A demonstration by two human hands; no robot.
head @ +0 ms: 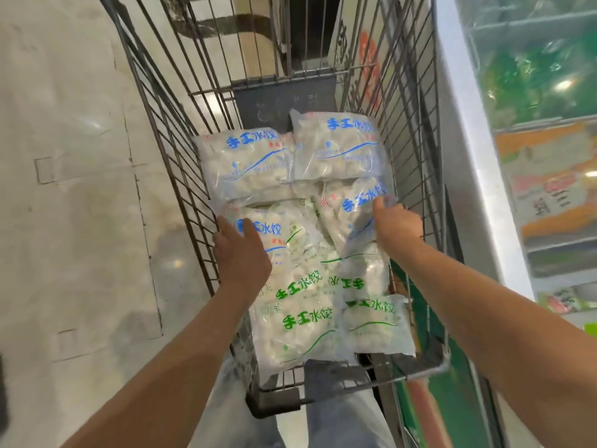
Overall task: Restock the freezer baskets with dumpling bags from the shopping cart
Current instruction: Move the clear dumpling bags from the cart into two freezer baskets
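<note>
Left hand [240, 250]: inside the shopping cart [168, 124] near its left wall, palm down, fingers fairly straight and spread over a blue-print dumpling bag [274, 234]. It rests on the bag; no curl round an edge visible, so this reads as a press or a steadying touch, not a grip.

Right hand [397, 226]: by the cart's right wall, fingers curled over the upper edge of a second blue-print bag [358, 205], which stands tilted against the pile. Thumb side hidden; appears to pinch the plastic.

Both bags lie mid-cart, directly under and just ahead of the hands. Left bag lies flat, long axis roughly across the cart; right bag's long axis runs front to back and slopes upward toward the far end.

Outward: two more blue-print bags [248, 166] side by side toward the cart's far end; green-print bags [303, 321] stacked at the near end, closest to the person's body.

Freezer [529, 92] runs along the cart's right side, with its glass top and packaged goods below. Baskets not clearly made out.

Judgement: pick-up stage, nothing lifted clear yet. The right hand is nearer the freezer and already holds an edge, so its bag should travel first, up and rightward over the cart's right wall. Risk: thin plastic slipping from an edge pinch.
</note>
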